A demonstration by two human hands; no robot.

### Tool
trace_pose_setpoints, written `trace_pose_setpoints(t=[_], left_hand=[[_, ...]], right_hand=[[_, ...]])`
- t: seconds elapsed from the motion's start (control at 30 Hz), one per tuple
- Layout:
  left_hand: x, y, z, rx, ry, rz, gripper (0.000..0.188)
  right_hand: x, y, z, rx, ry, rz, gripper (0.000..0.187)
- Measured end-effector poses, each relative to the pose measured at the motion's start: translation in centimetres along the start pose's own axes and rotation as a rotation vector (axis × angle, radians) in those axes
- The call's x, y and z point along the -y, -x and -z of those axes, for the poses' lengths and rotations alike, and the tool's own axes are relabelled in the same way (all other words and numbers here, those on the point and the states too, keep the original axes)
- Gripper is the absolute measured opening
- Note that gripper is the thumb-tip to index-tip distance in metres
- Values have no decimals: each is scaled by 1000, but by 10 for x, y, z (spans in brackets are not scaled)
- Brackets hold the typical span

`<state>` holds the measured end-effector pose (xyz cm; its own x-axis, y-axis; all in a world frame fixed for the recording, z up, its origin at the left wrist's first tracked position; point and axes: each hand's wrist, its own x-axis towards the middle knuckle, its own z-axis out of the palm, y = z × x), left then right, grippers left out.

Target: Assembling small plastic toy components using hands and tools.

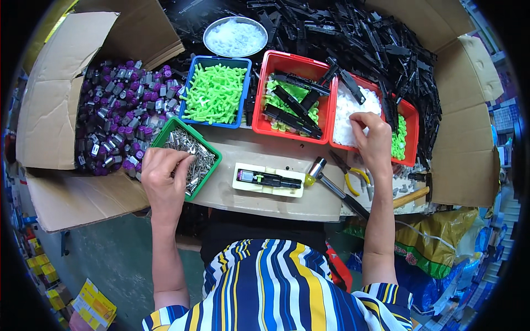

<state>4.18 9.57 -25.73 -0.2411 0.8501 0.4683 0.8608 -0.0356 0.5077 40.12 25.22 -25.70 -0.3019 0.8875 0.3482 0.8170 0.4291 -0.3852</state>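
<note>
Left hand (163,179) pinches metal pins in green tray (212,150); right hand (372,138) picks white bits in red bin (409,110), grip probably clenched. Black part sits on jig (269,180) mid-tabletop; take single pieces.

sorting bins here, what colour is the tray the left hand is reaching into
Green: the left hand is in a green tray of small metal pieces, in the head view.

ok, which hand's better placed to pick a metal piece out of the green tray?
Left. The left hand already rests over the green tray with fingers in the metal pieces. The right hand is across the bench, in the red bin's white parts.
</note>
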Motion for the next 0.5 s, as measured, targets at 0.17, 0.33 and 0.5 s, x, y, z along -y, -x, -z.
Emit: trace_pose_setpoints(t=[0.17,0.33,0.5], left_hand=[[-18,0,1,2,212,70,8],[-54,16,-28,-22,480,-120,16],[-79,29,-39,-85,385,-422,26]], right_hand=[[28,12,5,27,-392,-156,7],[84,36,-8,208,-1068,-350,7],[115,60,-25,327,-1287,-370,8]])
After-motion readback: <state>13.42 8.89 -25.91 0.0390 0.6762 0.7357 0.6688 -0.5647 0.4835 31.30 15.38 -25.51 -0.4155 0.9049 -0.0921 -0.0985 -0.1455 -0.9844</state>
